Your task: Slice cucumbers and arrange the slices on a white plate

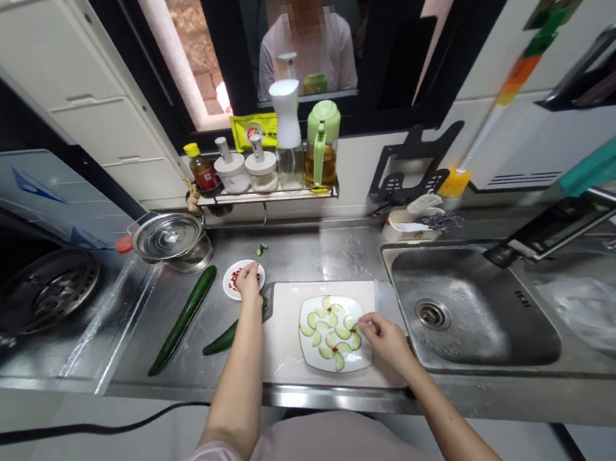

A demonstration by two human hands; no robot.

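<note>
Cucumber slices [342, 333] are arranged on a white plate [313, 358] in three curved, flower-like clusters, with red bits [336, 349] set at their centres. The plate is carried by a pale board [284, 336] at the front of the steel bench [294, 246].

The right-hand cluster is approached most closely by the right hand [385, 338], which is held at the plate's right rim. Its fingers are bent, with the tips brought near each other just beside the outermost slices; whether they are fully closed, or whether a tiny bit is pinched between them, cannot be told. The other two clusters lie farther to the left of these fingers, one toward the window and one toward the near edge.

The left hand [247, 281] is placed over a small saucer [227, 279], in which more red bits are scattered. Its fingers are curled down toward them, but their grip cannot be made out, nor can contact be confirmed. The slices lie well apart from these fingers, to the right.

A cut cucumber [220, 343] is partly covered by the left forearm. Farther left, a whole cucumber [184, 321] is laid slantwise on the bench, near a lidded pot [171, 239]. Green scraps [261, 250] are seen beyond the saucer.
</note>
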